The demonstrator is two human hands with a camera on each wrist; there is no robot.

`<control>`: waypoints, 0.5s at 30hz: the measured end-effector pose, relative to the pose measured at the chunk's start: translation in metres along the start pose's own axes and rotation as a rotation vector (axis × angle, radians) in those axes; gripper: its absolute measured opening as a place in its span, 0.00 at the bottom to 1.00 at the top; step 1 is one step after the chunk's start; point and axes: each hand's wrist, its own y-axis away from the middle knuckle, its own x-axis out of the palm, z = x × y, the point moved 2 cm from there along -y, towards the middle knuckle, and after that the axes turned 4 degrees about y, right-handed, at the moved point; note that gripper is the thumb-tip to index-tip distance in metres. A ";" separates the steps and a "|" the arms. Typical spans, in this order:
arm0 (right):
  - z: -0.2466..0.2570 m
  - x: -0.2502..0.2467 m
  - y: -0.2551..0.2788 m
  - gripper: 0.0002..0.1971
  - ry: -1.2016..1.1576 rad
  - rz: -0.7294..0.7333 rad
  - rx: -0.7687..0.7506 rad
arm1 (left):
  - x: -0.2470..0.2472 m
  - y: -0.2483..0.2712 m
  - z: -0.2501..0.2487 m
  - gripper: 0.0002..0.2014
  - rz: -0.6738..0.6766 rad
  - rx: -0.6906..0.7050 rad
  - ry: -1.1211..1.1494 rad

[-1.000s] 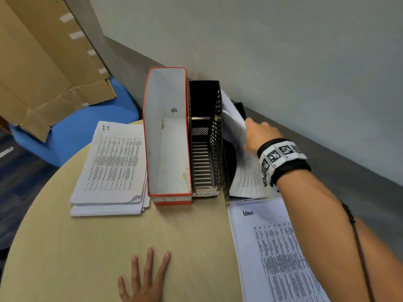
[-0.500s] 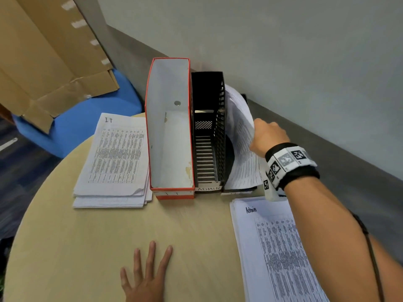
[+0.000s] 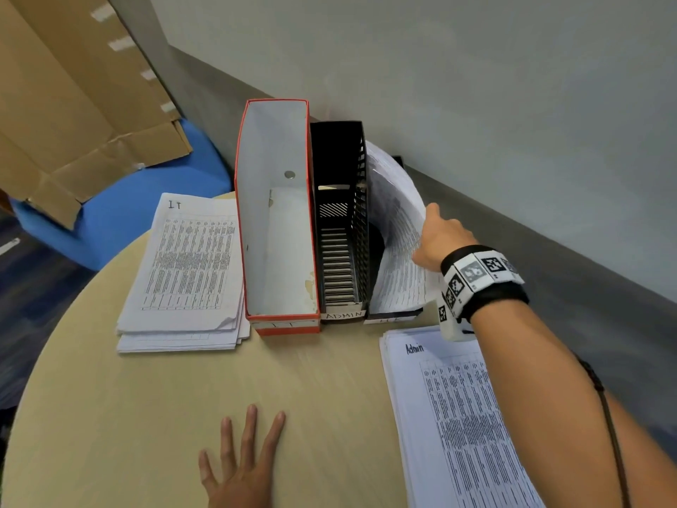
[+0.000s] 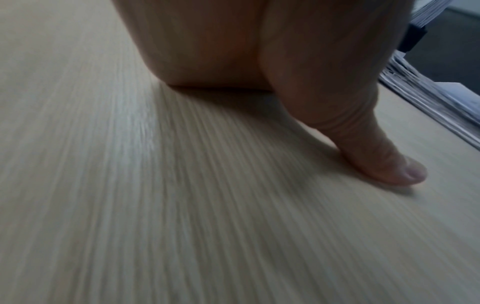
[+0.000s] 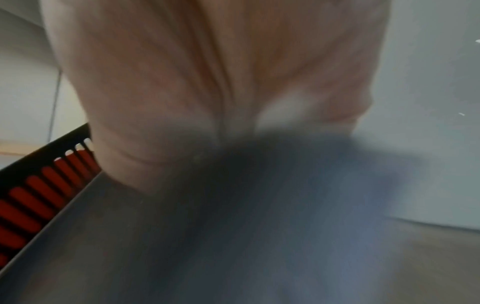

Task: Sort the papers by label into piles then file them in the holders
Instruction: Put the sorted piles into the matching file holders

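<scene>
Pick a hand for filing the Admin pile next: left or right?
Right, probably. The right hand is at the filed papers, just beyond the Admin pile. The left hand lies flat on the table, farther from that pile.

— Where can a hand pass?
— Across the bare table [image 3: 154, 416] in front of the holders, between the IT pile [image 3: 183, 273] and the Admin pile [image 3: 458, 416].
— What blocks?
— The red holder [image 3: 278, 324] and black holder [image 3: 342, 214] touch; the wall [image 3: 476, 86] is close behind.
</scene>
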 end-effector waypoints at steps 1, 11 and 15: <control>-0.007 0.001 0.000 0.38 -0.099 0.001 0.019 | -0.012 0.007 -0.007 0.66 0.026 -0.016 -0.031; -0.187 0.122 0.059 0.39 -0.770 -0.115 0.473 | -0.034 0.021 -0.015 0.80 0.197 -0.039 -0.088; -0.238 0.216 0.105 0.48 -0.625 0.195 0.575 | -0.032 0.020 -0.013 0.82 0.185 -0.005 -0.097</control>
